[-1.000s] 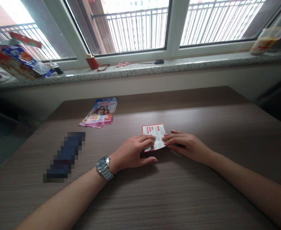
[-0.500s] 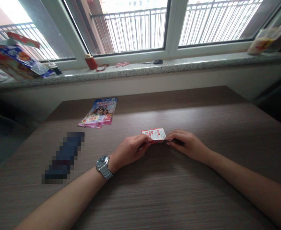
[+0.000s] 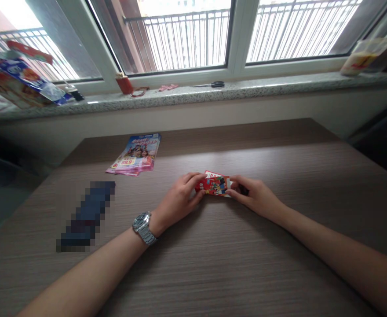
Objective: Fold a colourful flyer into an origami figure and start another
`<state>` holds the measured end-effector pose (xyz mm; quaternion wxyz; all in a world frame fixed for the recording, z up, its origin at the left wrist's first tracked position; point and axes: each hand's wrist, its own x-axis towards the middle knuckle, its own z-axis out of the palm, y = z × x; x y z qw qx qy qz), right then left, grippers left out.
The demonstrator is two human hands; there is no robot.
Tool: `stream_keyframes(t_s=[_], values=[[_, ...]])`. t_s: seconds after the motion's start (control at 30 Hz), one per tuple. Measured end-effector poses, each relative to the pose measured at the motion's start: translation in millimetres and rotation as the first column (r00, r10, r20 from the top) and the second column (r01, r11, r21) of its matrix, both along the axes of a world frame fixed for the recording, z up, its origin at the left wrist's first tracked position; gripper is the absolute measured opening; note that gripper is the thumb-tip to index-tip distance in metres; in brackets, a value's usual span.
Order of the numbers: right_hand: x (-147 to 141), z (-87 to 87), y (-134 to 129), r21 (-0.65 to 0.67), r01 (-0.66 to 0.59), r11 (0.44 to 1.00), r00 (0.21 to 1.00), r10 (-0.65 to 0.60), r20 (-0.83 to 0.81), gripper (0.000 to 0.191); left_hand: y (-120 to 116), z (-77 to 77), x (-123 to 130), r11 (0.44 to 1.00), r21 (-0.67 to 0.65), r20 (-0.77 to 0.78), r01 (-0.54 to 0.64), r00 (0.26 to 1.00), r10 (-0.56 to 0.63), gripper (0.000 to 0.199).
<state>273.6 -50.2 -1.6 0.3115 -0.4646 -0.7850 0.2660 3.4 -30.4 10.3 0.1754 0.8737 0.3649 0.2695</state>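
Observation:
A small folded leaflet (image 3: 217,186) lies between my two hands above the wooden table (image 3: 239,264). Its red, illustrated panel faces up, and a strip of a white, red-edged panel shows behind it. My left hand (image 3: 185,193), with a metal watch (image 3: 144,228) at the wrist, grips the leaflet's left end between thumb and fingers. At the opposite end, the thumb and fingers of my right hand (image 3: 254,193) pinch the other edge. The underside of the leaflet is hidden.
A stack of colourful flyers (image 3: 136,154) lies at the table's back left, with a blurred-out dark object (image 3: 88,215) nearer me. On the windowsill are scissors (image 3: 213,84), a red bottle-like item (image 3: 124,83), bright packaging (image 3: 22,81) and a plastic bag (image 3: 365,57).
The leaflet's white printed panel faced up before; now the red illustrated panel covers most of it. Both hands have shifted their fingers slightly around the edges.

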Motion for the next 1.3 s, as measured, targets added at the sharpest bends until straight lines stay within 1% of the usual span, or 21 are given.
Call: stream_keyframes(t_s=[0.07,0.1,0.17,0.23,0.33,0.43,0.5,0.6,0.7,0.77,0.83,0.93,1.0,1.07,1.2,1.3], values=[[0.1,-0.5,-0.2,-0.033,-0.003,0.999,0.999,0.002,-0.032,0.042,0.5,0.3,-0.2,1.000,-0.002,-0.028,0.000,1.000,0.000,0.046],[0.3,-0.9,-0.4,-0.044,-0.006,0.999,0.999,0.004,-0.046,0.047,0.4,0.5,-0.4,1.000,-0.003,-0.038,0.006,0.999,-0.006,0.048],[0.8,-1.7,-0.6,-0.050,-0.012,0.999,0.998,0.009,-0.069,0.052,-0.2,1.3,-0.6,1.000,-0.004,-0.053,0.014,0.998,-0.014,0.049],[1.4,-2.4,-0.7,-0.049,-0.027,0.998,0.996,0.023,-0.083,0.052,-1.0,2.6,-0.8,1.000,0.003,-0.064,0.011,0.998,-0.011,0.047],[2.6,-3.2,-0.8,-0.041,-0.071,0.997,0.995,0.068,-0.080,0.049,-1.3,3.5,-1.6,1.000,0.014,-0.070,0.017,0.997,-0.016,0.044],[3.3,-3.0,-1.4,-0.023,-0.096,0.995,0.994,0.095,-0.062,0.041,-0.3,1.6,-3.4,0.996,0.000,-0.063,0.087,0.994,-0.087,0.041],[3.4,-2.0,-2.1,-0.012,-0.096,0.995,0.994,0.095,-0.056,0.036,0.3,-0.1,-4.3,0.994,-0.002,-0.066,0.113,0.991,-0.113,0.039],[2.9,0.3,-3.3,-0.016,-0.086,0.996,0.995,0.085,-0.056,0.034,-0.4,-0.3,-4.2,0.997,0.013,-0.077,0.082,0.994,-0.080,0.041],[1.9,1.6,-3.4,-0.026,-0.060,0.998,0.997,0.058,-0.050,0.032,-1.8,1.8,-2.7,0.999,0.002,-0.074,0.052,0.996,-0.051,0.046],[1.1,1.2,-2.6,0.008,-0.029,1.000,0.999,0.029,-0.025,0.031,-2.0,2.3,-1.8,0.999,-0.004,-0.053,0.041,0.998,-0.041,0.052],[0.2,-0.1,-1.1,0.081,-0.001,0.997,1.000,-0.001,0.018,0.031,-1.2,1.4,-1.2,0.999,-0.002,-0.032,0.038,0.999,-0.038,0.055],[-1.3,-2.2,0.9,0.178,0.010,0.984,0.998,-0.020,0.058,0.034,0.6,-1.3,-0.6,0.999,0.016,-0.034,0.036,0.999,-0.035,0.046],[-2.1,-3.2,1.5,0.201,0.001,0.980,0.997,-0.015,0.070,0.035,1.4,-2.1,-0.1,0.999,0.030,-0.058,0.037,0.998,-0.035,0.038],[-2.5,-3.8,1.7,0.220,-0.010,0.976,0.996,-0.010,0.089,0.032,1.6,-1.7,0.3,0.998,0.040,-0.093,0.049,0.995,-0.045,0.035],[-1.3,-4.7,2.1,0.259,-0.034,0.965,0.993,0.005,0.114,0.025,1.4,0.6,0.4,0.995,0.053,-0.143,0.084,0.987,-0.076,0.035],[0.2,-5.0,2.8,0.243,-0.042,0.969,0.994,0.015,0.112,0.022,1.1,1.7,0.5,0.994,0.057,-0.157,0.095,0.984,-0.085,0.035]])
